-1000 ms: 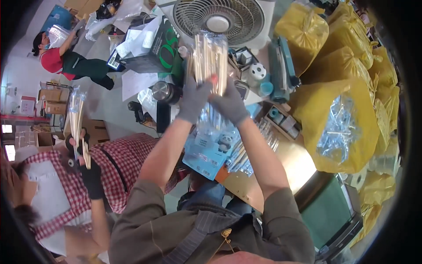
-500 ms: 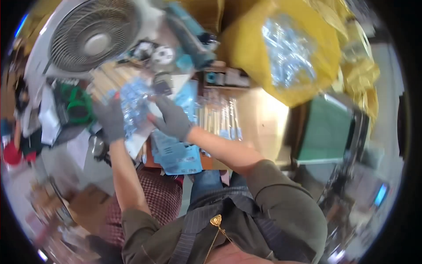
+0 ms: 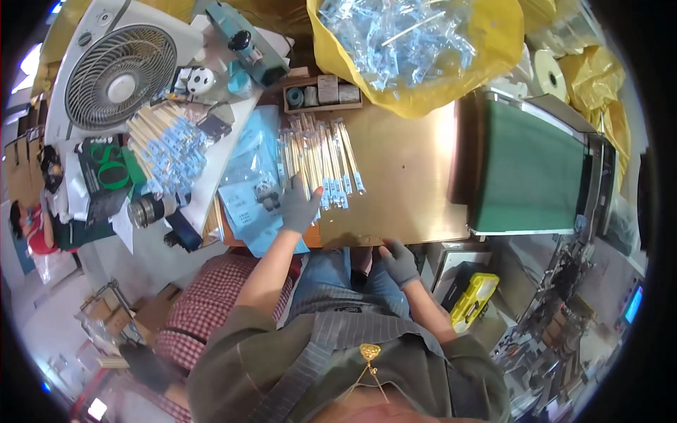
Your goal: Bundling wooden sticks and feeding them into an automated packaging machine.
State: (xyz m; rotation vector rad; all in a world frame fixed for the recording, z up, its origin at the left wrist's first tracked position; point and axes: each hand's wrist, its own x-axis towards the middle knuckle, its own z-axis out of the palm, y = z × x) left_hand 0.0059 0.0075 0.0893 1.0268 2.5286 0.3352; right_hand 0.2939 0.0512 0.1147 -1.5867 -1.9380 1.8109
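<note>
My left hand [image 3: 302, 208], in a grey glove with bare fingertips, rests at the near left edge of a row of wrapped wooden sticks [image 3: 324, 158]. Its fingers and thumb are stretched apart, and they touch or nearly touch the sticks. The sticks wear clear sleeves with blue ends. Under and beside this hand lie flat light-blue printed bags [image 3: 247, 218]. My right hand [image 3: 400, 264], gloved alike, hovers by the table's front edge with fingers loosely apart and nothing visible in them. To the left, a fanned heap of similar sticks [image 3: 166, 148] lies on a white surface.
A yellow bag [image 3: 423, 106] full of wrapped pieces stands at the back. A fan [image 3: 120, 84] is at far left, a green-topped conveyor [image 3: 529, 169] at right. A small wooden box [image 3: 322, 107] sits behind the row. Another person's checkered clothing [image 3: 211, 299] is close on my left.
Both hands have left the heap of sticks on the left. My left hand has moved right to the row of sticks, my right hand back to the table's front edge. The view has shifted.
</note>
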